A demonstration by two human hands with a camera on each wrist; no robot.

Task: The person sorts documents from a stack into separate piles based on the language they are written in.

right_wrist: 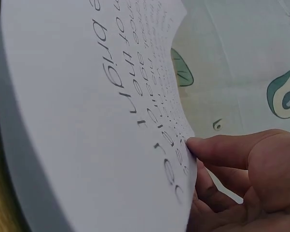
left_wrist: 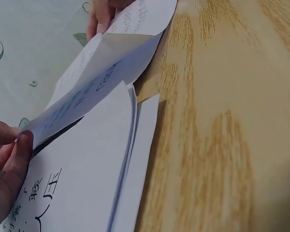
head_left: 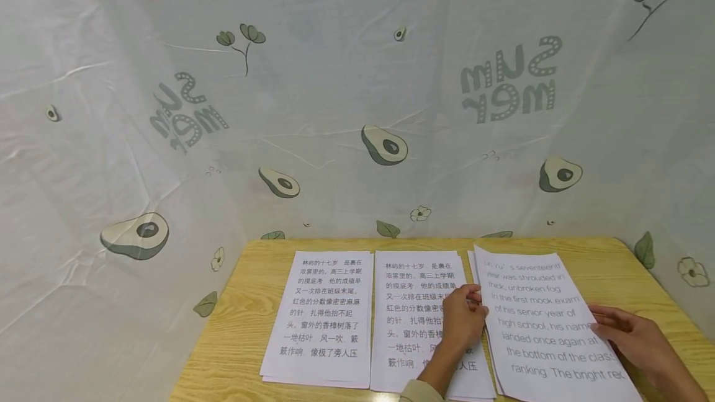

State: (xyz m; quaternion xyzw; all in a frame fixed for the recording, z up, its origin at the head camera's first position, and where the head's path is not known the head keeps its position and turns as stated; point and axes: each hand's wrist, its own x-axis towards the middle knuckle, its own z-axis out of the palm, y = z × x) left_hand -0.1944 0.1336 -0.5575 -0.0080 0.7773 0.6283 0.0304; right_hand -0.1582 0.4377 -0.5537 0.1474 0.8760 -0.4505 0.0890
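A printed sheet of paper (head_left: pixel 544 327) with English text is held at both long sides, raised and bowed over the right-hand stack. My left hand (head_left: pixel 465 320) pinches its left edge between thumb and fingers, with the wrist over the middle stack of paper (head_left: pixel 413 315). The right hand (head_left: pixel 639 341) pinches the opposite edge, thumb on the printed face, as the right wrist view shows on the sheet (right_wrist: pixel 87 121). In the left wrist view the lifted sheet (left_wrist: pixel 87 96) curves up from the paper below, fingertips of the left hand (left_wrist: pixel 9 164) at its edge.
Another stack of paper (head_left: pixel 318 321) with Chinese text lies at the left, beside the middle one. All rest on a wood-grain table (head_left: pixel 229 334). A pale cloth (head_left: pixel 335 79) printed with avocados and leaves hangs behind and at the sides.
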